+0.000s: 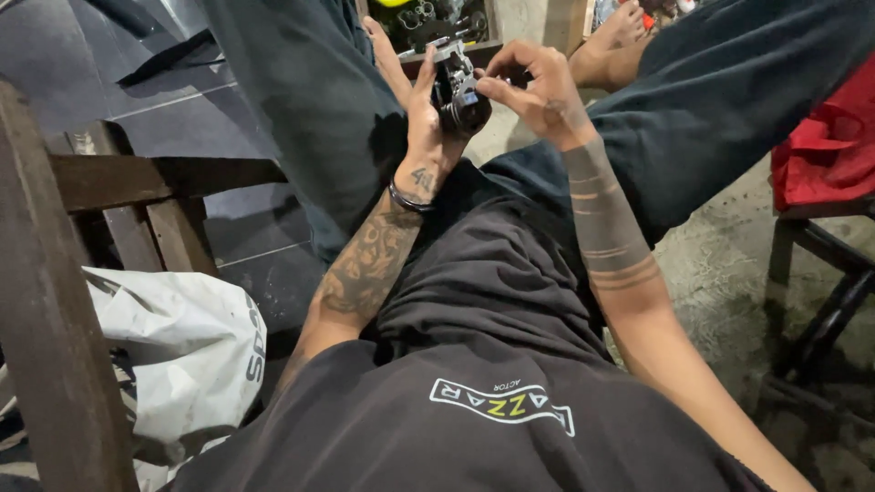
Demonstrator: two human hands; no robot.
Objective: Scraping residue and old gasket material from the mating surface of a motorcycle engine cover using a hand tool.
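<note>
Here, the left hand [421,109] cradles a small dark metal mechanical part [458,91] above the lap, its grip clamped around it; the right hand [538,87] pinches its top, fingertips together, work unfinished.

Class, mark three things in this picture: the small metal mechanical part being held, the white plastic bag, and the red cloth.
metal mechanical part [458,91], head view, on its dark round body.
white plastic bag [182,351], head view, on its crumpled side.
red cloth [825,155], head view, on its folded front.
</note>
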